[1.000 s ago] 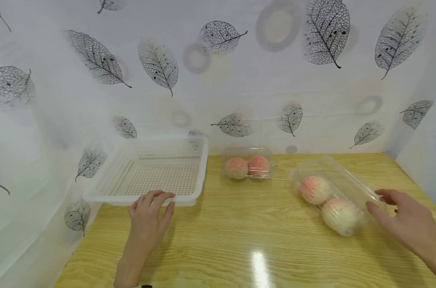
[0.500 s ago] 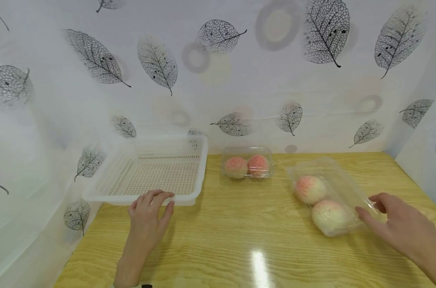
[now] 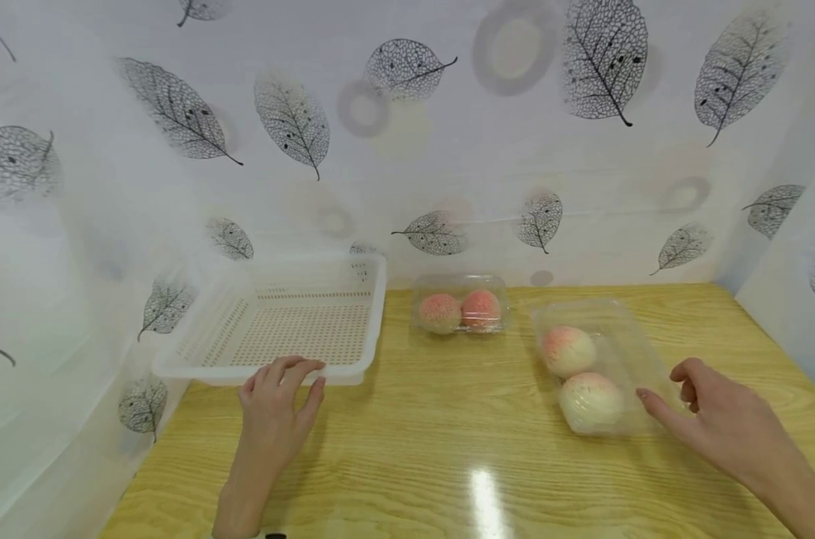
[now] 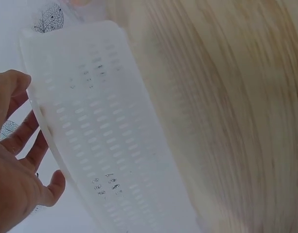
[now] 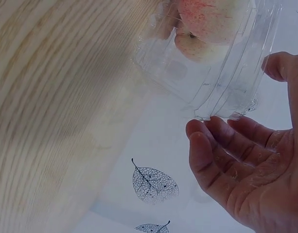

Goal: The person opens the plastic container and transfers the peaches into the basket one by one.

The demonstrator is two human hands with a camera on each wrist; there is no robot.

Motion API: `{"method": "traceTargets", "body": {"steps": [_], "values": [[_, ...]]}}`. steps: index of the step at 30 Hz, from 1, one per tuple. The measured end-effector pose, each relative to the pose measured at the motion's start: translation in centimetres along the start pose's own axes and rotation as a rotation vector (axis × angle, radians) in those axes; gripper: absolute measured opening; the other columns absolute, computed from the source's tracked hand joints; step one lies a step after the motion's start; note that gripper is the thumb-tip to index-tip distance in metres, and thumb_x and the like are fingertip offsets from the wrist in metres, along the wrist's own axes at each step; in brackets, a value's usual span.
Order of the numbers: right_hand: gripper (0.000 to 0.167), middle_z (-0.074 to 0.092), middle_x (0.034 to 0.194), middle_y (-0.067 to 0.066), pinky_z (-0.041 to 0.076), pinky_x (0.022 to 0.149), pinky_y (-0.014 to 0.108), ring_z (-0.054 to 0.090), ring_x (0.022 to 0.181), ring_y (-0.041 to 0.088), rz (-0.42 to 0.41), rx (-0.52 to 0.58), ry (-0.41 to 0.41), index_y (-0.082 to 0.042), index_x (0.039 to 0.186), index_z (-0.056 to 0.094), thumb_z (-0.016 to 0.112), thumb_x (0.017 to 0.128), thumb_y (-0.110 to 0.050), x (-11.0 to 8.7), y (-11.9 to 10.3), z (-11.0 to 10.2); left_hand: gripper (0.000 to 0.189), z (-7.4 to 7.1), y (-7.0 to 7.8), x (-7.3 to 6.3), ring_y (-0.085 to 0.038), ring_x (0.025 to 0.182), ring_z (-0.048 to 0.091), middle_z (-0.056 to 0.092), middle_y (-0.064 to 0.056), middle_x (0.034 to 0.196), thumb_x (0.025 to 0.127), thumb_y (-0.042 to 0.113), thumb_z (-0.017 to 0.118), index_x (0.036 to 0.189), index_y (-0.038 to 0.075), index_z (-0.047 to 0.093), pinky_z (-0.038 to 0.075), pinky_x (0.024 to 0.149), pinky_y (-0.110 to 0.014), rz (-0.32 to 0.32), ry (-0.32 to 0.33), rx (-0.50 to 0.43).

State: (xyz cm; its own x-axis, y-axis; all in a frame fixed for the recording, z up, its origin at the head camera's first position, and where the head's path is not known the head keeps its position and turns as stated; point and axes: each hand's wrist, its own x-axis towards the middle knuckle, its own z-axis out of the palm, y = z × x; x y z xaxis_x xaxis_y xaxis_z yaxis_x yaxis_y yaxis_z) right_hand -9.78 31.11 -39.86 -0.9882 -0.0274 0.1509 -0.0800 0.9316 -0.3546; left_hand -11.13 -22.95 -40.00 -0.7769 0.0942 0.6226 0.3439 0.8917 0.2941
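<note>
A white plastic basket (image 3: pixel 373 322) with slotted walls stands at the back left. My left hand (image 3: pixel 279 400) holds its near rim, the fingers over the edge and the thumb just below. At the right lies a clear plastic fruit box (image 3: pixel 626 344) with two pale pink and cream peaches (image 3: pixel 591 402) side by side in its left part. A clear part, perhaps its lid, extends to the right. My right hand (image 3: pixel 724 419) grips that right edge. In the right wrist view, thumb and fingertips touch the plastic at the box's corner (image 5: pixel 207 114).
A smaller-looking clear box (image 3: pixel 430 281) with two redder peaches (image 3: pixel 481 310) stands at the back middle. The wooden table (image 3: pixel 434 449) meets a pale leaf-patterned curtain (image 3: pixel 474 165) at the back and sides.
The right hand has shifted left with the peach box, which has slid left and turned straighter. The left hand and the basket have stayed put.
</note>
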Motion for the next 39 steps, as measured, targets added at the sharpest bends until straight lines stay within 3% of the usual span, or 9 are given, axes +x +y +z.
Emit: {"method": "traceTargets", "body": {"steps": [9, 15, 20, 23, 24, 27, 29, 34, 39], "values": [[0.054, 0.059, 0.084, 0.006, 0.037, 0.055, 0.030, 0.047, 0.062, 0.015, 0.001, -0.010, 0.003, 0.003, 0.110, 0.058, 0.066, 0.096, -0.049, 0.1, -0.4, -0.2, 0.021, 0.6, 2.0, 0.8, -0.034, 0.094, 0.069, 0.072, -0.012, 0.103, 0.082, 0.009, 0.083, 0.102, 0.009, 0.075, 0.054, 0.081, -0.061, 0.144, 0.087, -0.028], [0.056, 0.064, 0.098, 0.017, 0.042, 0.051, 0.037, 0.056, 0.070, 0.023, 0.000, -0.046, 0.039, -0.001, 0.114, 0.061, 0.068, 0.094, -0.053, 0.1, -0.4, -0.2, 0.017, 2.4, 5.7, 1.4, -0.014, 0.091, 0.068, 0.071, 0.003, 0.099, 0.087, 0.011, 0.080, 0.102, 0.014, 0.073, 0.059, 0.082, -0.040, 0.228, -0.027, -0.178], [0.051, 0.060, 0.128, 0.017, 0.051, 0.064, 0.057, 0.058, 0.106, 0.040, -0.221, -0.005, 0.197, -0.011, 0.122, 0.066, 0.084, 0.082, -0.037, -0.1, -1.2, 0.6, 0.012, 4.3, 8.2, 1.8, -0.011, 0.088, 0.069, 0.071, 0.004, 0.095, 0.089, 0.010, 0.078, 0.099, 0.013, 0.073, 0.060, 0.078, -0.027, 0.291, -0.082, -0.273], [0.064, 0.060, 0.137, 0.008, 0.051, 0.101, 0.041, 0.052, 0.129, 0.030, -0.407, 0.022, 0.243, -0.022, 0.128, 0.067, 0.093, 0.070, -0.030, 0.0, -1.7, 1.2, 0.010, 5.3, 9.3, 2.0, -0.008, 0.083, 0.068, 0.071, 0.005, 0.093, 0.089, 0.010, 0.078, 0.098, 0.014, 0.074, 0.058, 0.074, -0.020, 0.314, -0.111, -0.299], [0.069, 0.060, 0.138, 0.006, 0.049, 0.103, 0.039, 0.052, 0.130, 0.027, -0.463, 0.024, 0.252, -0.024, 0.129, 0.068, 0.095, 0.066, -0.029, 0.1, -1.9, 1.4, 0.009, 5.6, 9.7, 2.1, -0.007, 0.081, 0.067, 0.071, 0.005, 0.091, 0.090, 0.010, 0.078, 0.097, 0.014, 0.075, 0.057, 0.073, -0.020, 0.319, -0.119, -0.302], [0.075, 0.063, 0.137, 0.004, 0.043, 0.108, 0.044, 0.053, 0.131, 0.027, -0.549, 0.028, 0.250, -0.029, 0.130, 0.068, 0.097, 0.060, -0.033, 0.2, -2.4, 1.7, 0.006, 6.2, 10.8, 2.3, -0.006, 0.078, 0.065, 0.070, 0.007, 0.089, 0.091, 0.012, 0.077, 0.096, 0.015, 0.075, 0.055, 0.071, -0.020, 0.319, -0.155, -0.318], [0.074, 0.065, 0.134, 0.005, 0.044, 0.096, 0.056, 0.056, 0.126, 0.032, -0.571, 0.012, 0.237, -0.029, 0.129, 0.069, 0.096, 0.061, -0.036, 0.3, -2.8, 1.7, 0.004, 6.5, 11.7, 2.3, -0.006, 0.080, 0.065, 0.070, 0.008, 0.090, 0.093, 0.015, 0.075, 0.097, 0.016, 0.075, 0.055, 0.073, -0.020, 0.306, -0.199, -0.333], [0.069, 0.067, 0.129, 0.006, 0.044, 0.090, 0.056, 0.060, 0.118, 0.033, -0.586, -0.051, 0.229, -0.027, 0.127, 0.070, 0.093, 0.065, -0.045, 0.4, -3.6, 1.7, 0.009, 7.4, 13.6, 2.3, -0.009, 0.090, 0.068, 0.071, 0.007, 0.099, 0.100, 0.019, 0.067, 0.104, 0.016, 0.074, 0.057, 0.079, -0.020, 0.190, -0.424, -0.454], [0.068, 0.066, 0.130, 0.007, 0.046, 0.091, 0.058, 0.060, 0.117, 0.035, -0.593, -0.093, 0.231, -0.024, 0.127, 0.069, 0.089, 0.069, -0.054, 0.4, -4.0, 1.9, 0.016, 9.2, 15.5, 2.2, 0.004, 0.088, 0.063, 0.071, 0.009, 0.101, 0.102, 0.023, 0.063, 0.108, 0.013, 0.074, 0.055, 0.081, -0.018, 0.059, -0.634, -0.627]]}}
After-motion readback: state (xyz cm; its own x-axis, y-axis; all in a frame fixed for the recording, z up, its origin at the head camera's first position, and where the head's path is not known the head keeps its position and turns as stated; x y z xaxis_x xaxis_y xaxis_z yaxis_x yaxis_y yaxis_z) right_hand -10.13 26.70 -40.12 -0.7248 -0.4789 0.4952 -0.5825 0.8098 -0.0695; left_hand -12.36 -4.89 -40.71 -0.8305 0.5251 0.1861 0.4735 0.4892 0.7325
